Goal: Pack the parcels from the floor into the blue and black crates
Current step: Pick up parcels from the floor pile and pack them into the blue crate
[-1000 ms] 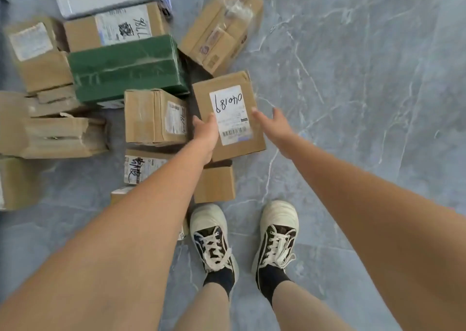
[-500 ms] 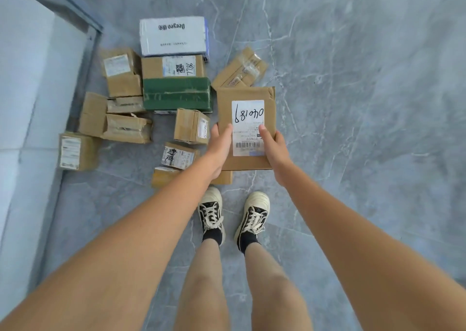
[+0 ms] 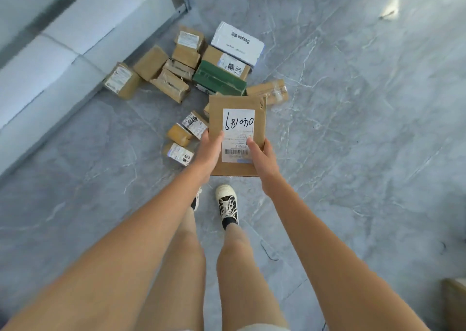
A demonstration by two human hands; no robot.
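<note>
I have the flat brown cardboard parcel with the white handwritten label (image 3: 237, 135) off the grey marbled floor (image 3: 353, 129), held level in front of me above my feet. My left hand (image 3: 210, 151) grips its near left edge, thumb lying on the top face beside the label, and my right hand (image 3: 262, 158) grips the near right edge the same way, thumb on the label's lower corner. The fingers under the box are hidden, so I judge they are curled beneath it, but I cannot confirm that.

Both holds sit at the near end, so most of the parcel reaches out beyond my hands. If the contents are heavy or loose inside, I'd expect the far end to dip and the box to pivot out from under my thumbs. The tape along the far right edge looks wrinkled, so a flap could give if I squeeze there.

Neither the blue nor the black crate is in view, so I must turn to find them, and the loose heap of brown, green and white parcels (image 3: 196, 66) lies on the floor just ahead, near the white wall base (image 3: 63, 61); a careless step could catch the small ones closest to my black-and-white sneaker (image 3: 227, 202).
</note>
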